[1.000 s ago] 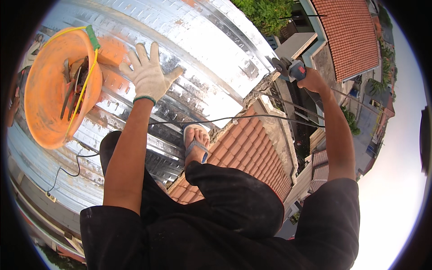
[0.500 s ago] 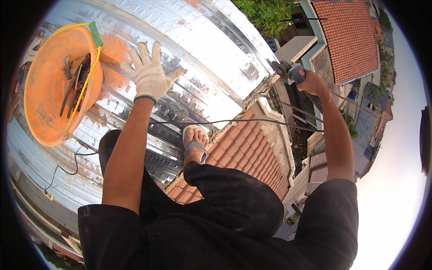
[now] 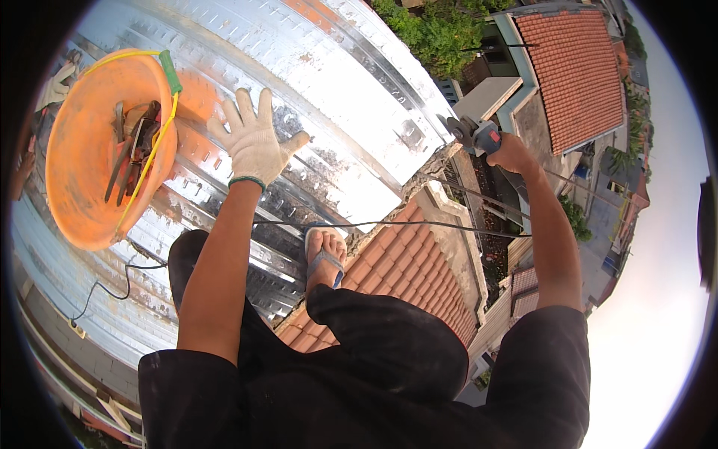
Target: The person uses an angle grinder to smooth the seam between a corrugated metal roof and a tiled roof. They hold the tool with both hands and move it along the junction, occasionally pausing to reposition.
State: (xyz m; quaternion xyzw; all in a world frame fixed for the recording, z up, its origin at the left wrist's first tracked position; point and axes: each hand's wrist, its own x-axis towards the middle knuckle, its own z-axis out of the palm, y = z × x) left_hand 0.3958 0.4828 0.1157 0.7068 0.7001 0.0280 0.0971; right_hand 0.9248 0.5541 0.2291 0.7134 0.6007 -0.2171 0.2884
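My right hand [image 3: 516, 153], bare, is closed round the body of an angle grinder [image 3: 488, 139]. The grinder's disc [image 3: 460, 130] is at the outer edge of the metal roof sheets [image 3: 351, 161]; I cannot tell whether it touches them. In a white knitted glove, my left hand [image 3: 256, 142] is spread flat over the ribbed sheets with nothing in it. Left of that glove sits an orange bucket [image 3: 71, 198] with several hand tools [image 3: 134, 153] inside. A yellow cord with a green sleeve [image 3: 170, 72] runs across its mouth.
A black power cable [image 3: 389, 223] crosses in front of my sandalled foot [image 3: 325, 254]. Beyond the rough wall edge [image 3: 428, 168] lies a drop toward neighbouring houses. Lower terracotta tiles [image 3: 407, 262] slope below. Another person's gloved hand [image 3: 58, 86] shows at the far left.
The view has shifted slightly, so the bucket and my left hand appear a little lower and farther right. My right hand and the grinder sit slightly lower in view. Both hands keep their pose.
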